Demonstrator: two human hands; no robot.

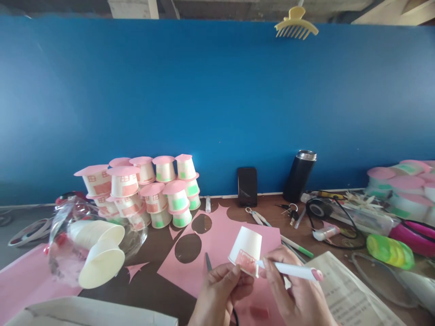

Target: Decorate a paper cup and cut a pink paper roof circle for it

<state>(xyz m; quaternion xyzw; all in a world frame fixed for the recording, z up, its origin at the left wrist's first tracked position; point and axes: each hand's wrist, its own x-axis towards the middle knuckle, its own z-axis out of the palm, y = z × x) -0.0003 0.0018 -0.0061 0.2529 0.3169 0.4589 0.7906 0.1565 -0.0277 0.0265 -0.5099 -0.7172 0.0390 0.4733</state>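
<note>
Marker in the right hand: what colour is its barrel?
The marker's barrel is white, best seen in the head view.

Brown desk (pixel 146 274) backed by a blue panel (pixel 217 99)

The panel's foot is edged by a pale strip (pixel 227 196), and both ends are brightened by a soft sheen. Above it, grey overhead structure (pixel 234 9) is glimpsed; at far left, a grey surface (pixel 9 256) is seen.

Your brown table (pixel 156 290) carries 1 cut pink sheet (pixel 217 235) at lower centre, 1 black bottle (pixel 299 179) right of centre.
</note>
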